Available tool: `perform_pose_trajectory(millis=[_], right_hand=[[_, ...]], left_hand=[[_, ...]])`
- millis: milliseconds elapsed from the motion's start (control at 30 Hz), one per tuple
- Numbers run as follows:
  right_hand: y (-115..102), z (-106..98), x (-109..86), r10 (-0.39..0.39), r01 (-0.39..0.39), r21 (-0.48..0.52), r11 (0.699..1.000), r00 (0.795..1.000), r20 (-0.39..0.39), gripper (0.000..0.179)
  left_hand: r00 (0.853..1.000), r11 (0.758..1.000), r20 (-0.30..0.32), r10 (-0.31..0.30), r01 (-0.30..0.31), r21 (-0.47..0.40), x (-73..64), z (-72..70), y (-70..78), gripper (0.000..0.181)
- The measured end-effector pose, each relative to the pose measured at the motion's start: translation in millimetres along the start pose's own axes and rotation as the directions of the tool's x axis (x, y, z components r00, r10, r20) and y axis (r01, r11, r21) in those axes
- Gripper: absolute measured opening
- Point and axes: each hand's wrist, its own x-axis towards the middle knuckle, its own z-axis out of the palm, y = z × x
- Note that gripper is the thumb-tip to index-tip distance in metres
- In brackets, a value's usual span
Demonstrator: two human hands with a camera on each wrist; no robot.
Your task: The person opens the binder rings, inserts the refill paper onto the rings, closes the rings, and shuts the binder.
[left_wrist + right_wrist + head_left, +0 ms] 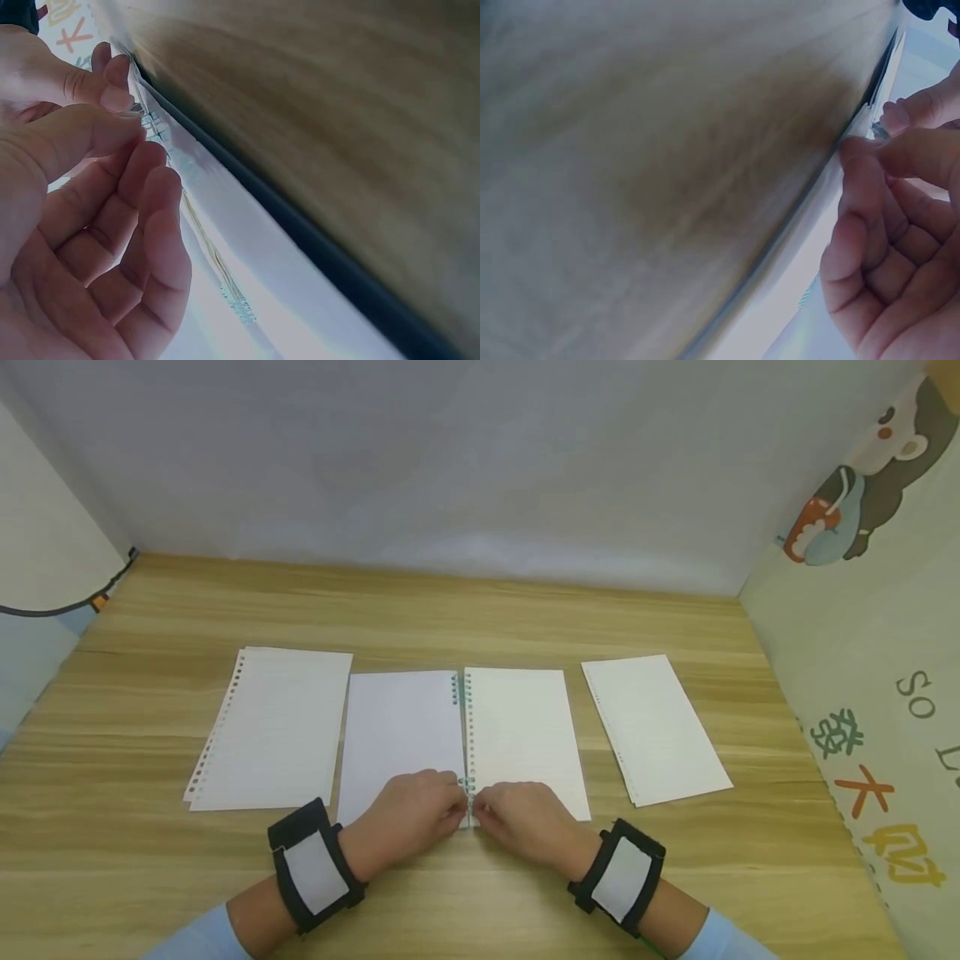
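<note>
Teal rings (454,689), well off the tabletop's (480,618) back edge, seem stiff, pages (521,727) easily torn; left hand (415,807) and right hand (531,818) closely pinch the nearest rings, the safer hold.

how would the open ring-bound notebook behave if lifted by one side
The open ring-bound notebook would probably fold along the middle, where small teal rings sit along the inner edges. Its pages look like thin paper, so free edges may flop.

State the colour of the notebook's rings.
The rings are teal, showing best in the head view.
</note>
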Motion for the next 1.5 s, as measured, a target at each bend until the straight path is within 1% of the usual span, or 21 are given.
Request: perform_pose_trajectory(millis=[200,467,733,867,1100,1233,1300,1400,1500], right_hand=[[0,-1,0.6,0.015,-0.015,0.007,1.000,1.000,0.011,0.012],[1,0,0.2,0.023,-0.023,0.000,1.000,1.000,-0.015,0.012],[0,0,2.1,-0.009,0.009,-0.010,1.000,1.000,-0.019,0.010],[-1,0,3.0,-0.011,0.011,-0.014,1.000,1.000,-0.007,0.010],[-1,-2,2.6,-0.017,0.017,-0.013,1.000,1.000,-0.003,0.011],[2,-9,4.1,0.019,-0.019,-0.020,1.000,1.000,-0.020,0.012],[3,-13,7.5,0.049,-0.049,-0.024,0.998,0.998,-0.029,0.013],[5,-17,14.8,0.095,-0.096,-0.019,0.995,0.995,-0.024,0.015],[5,-15,21.4,0.111,-0.111,-0.010,0.994,0.994,-0.011,0.017]], left_hand=[[1.000,1.000,0.000,-0.005,0.005,-0.001,0.5,0.8,-1.6,0.004],[1.000,1.000,-0.002,-0.001,0.001,-0.022,-0.6,0.2,-2.2,0.004],[1.000,1.000,0.002,-0.013,0.013,-0.020,-0.6,-0.1,-2.4,0.004],[1.000,1.000,-0.003,-0.016,0.016,-0.009,-1.1,0.0,-2.7,0.006],[0.999,0.999,0.011,-0.037,0.038,-0.018,-2.7,-1.0,-3.1,0.005],[0.998,0.998,0.001,-0.062,0.062,0.008,-3.2,-6.1,-5.2,0.005],[0.996,0.996,-0.007,-0.091,0.091,0.020,-1.4,-9.7,-7.4,0.005],[0.991,0.991,-0.011,-0.133,0.133,0.023,6.3,-11.9,-10.5,0.006],[0.986,0.986,0.003,-0.165,0.165,-0.005,14.9,-9.1,-12.8,0.010]])
